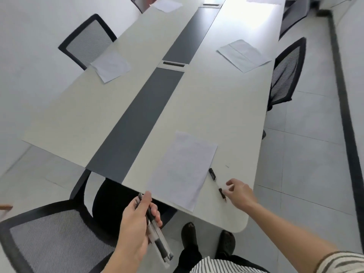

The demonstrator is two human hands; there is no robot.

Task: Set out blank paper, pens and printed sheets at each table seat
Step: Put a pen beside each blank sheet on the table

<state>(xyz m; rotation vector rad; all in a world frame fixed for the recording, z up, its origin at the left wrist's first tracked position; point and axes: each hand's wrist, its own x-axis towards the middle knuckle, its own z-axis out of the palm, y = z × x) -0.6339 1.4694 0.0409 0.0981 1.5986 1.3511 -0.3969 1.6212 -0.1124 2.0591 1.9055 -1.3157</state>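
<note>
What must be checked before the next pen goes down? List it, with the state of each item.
1. Pen lies on the table beside the near sheet: ok.
2. Right hand clear of that pen: cannot tell; its fingers are right by the pen's tip end.
3. Left hand holds spare pens: ok.
4. Right-side sheet laid at the next seat: ok.
5. Pen beside the right-side sheet: not ok, none there.
6. Pen beside the left-side sheet: not ok, none there.

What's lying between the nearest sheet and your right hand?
One pen lies on the table there, beside the nearest sheet and close to the right hand; the head view shows it.
</note>
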